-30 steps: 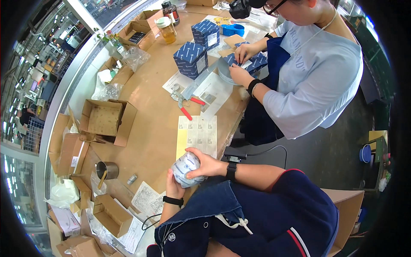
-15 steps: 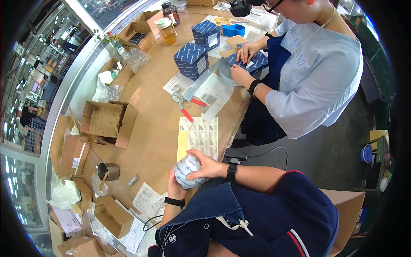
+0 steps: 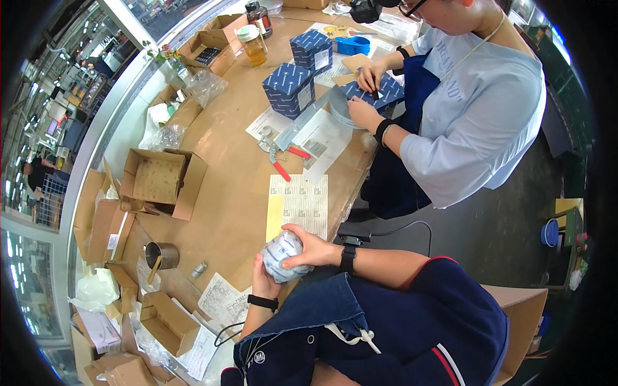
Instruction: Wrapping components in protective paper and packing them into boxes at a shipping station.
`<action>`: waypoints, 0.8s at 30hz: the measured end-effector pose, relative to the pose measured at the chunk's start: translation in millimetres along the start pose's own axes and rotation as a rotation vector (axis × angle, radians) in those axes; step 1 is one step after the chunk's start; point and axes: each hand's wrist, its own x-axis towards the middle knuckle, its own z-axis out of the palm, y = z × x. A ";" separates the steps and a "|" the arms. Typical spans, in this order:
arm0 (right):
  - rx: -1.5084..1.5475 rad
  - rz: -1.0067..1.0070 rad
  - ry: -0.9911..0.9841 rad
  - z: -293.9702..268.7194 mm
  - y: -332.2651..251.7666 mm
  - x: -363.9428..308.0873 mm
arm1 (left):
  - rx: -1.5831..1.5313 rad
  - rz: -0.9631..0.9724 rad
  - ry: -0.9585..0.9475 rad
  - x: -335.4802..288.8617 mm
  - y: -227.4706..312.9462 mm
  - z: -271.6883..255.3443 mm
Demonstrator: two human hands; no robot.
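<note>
A rounded bundle wrapped in white plastic with blue print (image 3: 280, 256) is held above the near edge of the table, between my two hands. My right hand (image 3: 310, 249) grips it from the right side, thumb across its front and fingers over the far top. From the lower left, my left hand (image 3: 263, 280) cups it with curled fingers. What lies inside the wrapping is hidden. Just beyond the bundle lies a sheet of printed labels (image 3: 300, 204) with a yellow strip. A printed paper (image 3: 223, 301) rests on the table near my left wrist.
Across the table, a co-worker's hands (image 3: 368, 96) work at a blue patterned box and a roll of grey tape. Blue boxes (image 3: 288, 90), red-handled pliers (image 3: 281, 168), an open carton (image 3: 158, 180), a metal cup (image 3: 162, 256) and a lidded jar (image 3: 252, 45) stand about.
My hands and the wrapped bundle hold nearly the same place. The co-worker's fingers have shifted slightly over the blue box, with a small dark piece now showing at the fingertips.
</note>
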 end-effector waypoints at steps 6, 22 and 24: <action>0.001 0.019 -0.002 -0.2 -1.2 -0.1 | -0.005 0.006 -0.015 -4.4 5.4 10.6; 0.007 0.015 0.001 -0.1 -0.7 1.6 | -0.020 -0.010 0.008 -1.4 3.5 5.2; 0.008 0.019 -0.002 -0.3 -0.6 1.8 | -0.022 -0.020 0.008 -1.2 4.0 5.7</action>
